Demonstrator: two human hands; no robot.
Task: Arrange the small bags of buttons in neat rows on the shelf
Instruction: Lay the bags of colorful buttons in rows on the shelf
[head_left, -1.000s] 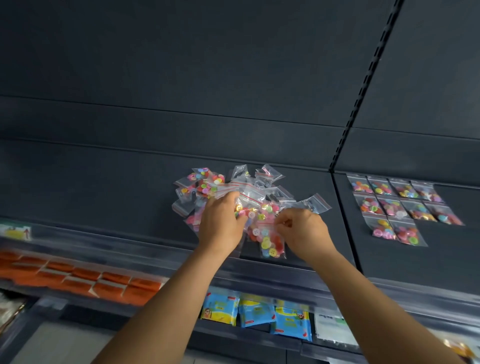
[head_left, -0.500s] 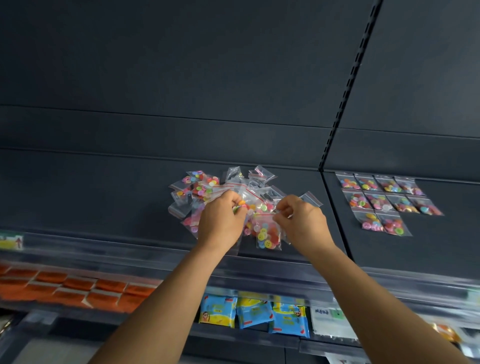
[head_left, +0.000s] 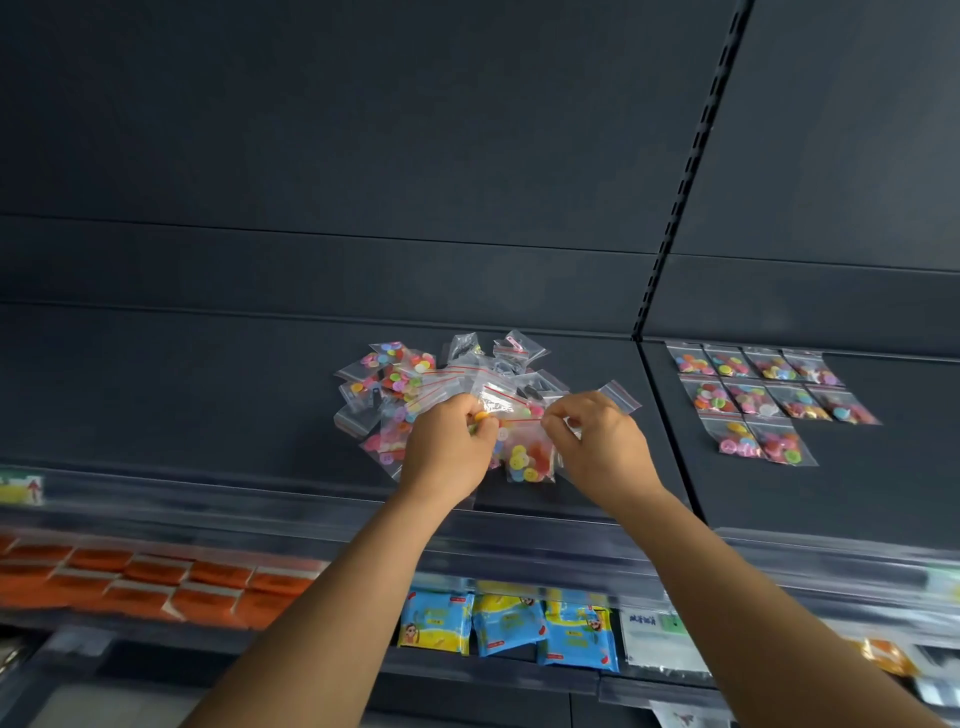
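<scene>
your left hand (head_left: 447, 447) and right hand (head_left: 597, 441) have drawn closer over the last second, both pinching 1 button bag (head_left: 527, 460) at the loose pile (head_left: 410, 384). it looks ready to join the 10 bags in rows (head_left: 753, 395) on the shelf (head_left: 156, 395).

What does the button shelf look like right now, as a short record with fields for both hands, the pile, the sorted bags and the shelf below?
left hand: grips bags at the pile's front
right hand: pinches a bag of buttons
loose pile: jumbled, overlapping, behind the hands
arranged bags: right shelf section, rows of four, four, two
lower shelf: orange packets, blue packets
</scene>
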